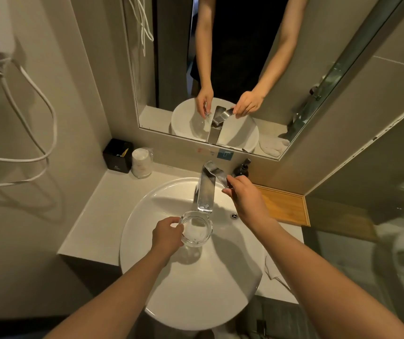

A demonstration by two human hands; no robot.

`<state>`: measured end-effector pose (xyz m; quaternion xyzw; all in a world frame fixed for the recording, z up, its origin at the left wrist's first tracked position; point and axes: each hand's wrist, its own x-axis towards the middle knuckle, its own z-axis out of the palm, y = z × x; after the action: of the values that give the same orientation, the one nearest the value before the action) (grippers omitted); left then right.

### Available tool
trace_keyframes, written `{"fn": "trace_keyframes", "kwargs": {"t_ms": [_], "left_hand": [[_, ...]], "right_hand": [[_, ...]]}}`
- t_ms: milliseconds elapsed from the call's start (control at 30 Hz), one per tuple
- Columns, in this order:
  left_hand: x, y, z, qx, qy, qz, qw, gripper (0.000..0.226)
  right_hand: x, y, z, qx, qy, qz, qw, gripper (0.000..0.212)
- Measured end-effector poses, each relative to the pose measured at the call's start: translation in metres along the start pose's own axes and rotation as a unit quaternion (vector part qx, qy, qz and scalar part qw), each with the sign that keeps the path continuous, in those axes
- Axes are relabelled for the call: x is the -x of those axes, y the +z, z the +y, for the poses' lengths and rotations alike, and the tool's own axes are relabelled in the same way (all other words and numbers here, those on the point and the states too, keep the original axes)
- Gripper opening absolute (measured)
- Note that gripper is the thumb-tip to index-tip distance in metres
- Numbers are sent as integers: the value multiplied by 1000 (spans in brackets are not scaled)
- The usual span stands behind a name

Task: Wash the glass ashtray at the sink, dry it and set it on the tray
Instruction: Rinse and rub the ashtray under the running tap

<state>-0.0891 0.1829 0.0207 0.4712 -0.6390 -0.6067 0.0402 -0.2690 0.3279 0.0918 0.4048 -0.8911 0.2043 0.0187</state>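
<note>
A clear round glass ashtray point(196, 228) hangs over the white basin point(162, 285), just under the spout of the chrome faucet point(206, 192). My left hand point(168, 234) grips the ashtray by its left rim. My right hand point(243, 198) is closed on the faucet lever point(220, 176), which is swung toward the right. I cannot tell whether water is running. A wooden tray point(286, 206) lies on the counter to the right of the basin, partly hidden by my right hand.
A black box point(117, 156) and a wrapped stack of cups point(142, 162) stand at the back left of the counter. A dark soap bottle point(242, 167) sits behind the faucet. A white cloth point(274, 272) lies right of the basin. A mirror point(232, 69) fills the wall ahead.
</note>
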Motion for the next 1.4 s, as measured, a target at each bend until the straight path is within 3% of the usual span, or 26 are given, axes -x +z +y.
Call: {"fn": "trace_keyframes", "kwargs": {"t_ms": [367, 467, 600, 667, 833, 1000, 1267, 1400], "left_hand": [[-1, 6, 8, 5, 5, 7, 1000, 28], [-1, 6, 9, 5, 4, 8, 1000, 28], [-1, 6, 5, 2, 0, 10, 1000, 27], [-1, 6, 2, 7, -5, 12, 1000, 26], [2, 10, -3, 26, -6, 15, 1000, 16], [3, 11, -9, 42, -18, 0, 999, 14], [-3, -2, -10, 94, -65, -98, 989, 23], [2, 5, -10, 114, -52, -88, 988, 13]], "right_hand": [[-21, -12, -6, -51, 4, 13, 999, 31], [-12, -10, -11, -110, 54, 48, 991, 31], [36, 21, -19, -210, 187, 128, 951, 23], [64, 44, -22, -262, 259, 92, 925, 15], [90, 82, -35, -359, 365, -98, 853, 40], [87, 90, -36, -455, 403, -85, 790, 47], [84, 85, -26, -467, 378, -138, 787, 36], [83, 87, -26, -462, 378, -137, 790, 31]]}}
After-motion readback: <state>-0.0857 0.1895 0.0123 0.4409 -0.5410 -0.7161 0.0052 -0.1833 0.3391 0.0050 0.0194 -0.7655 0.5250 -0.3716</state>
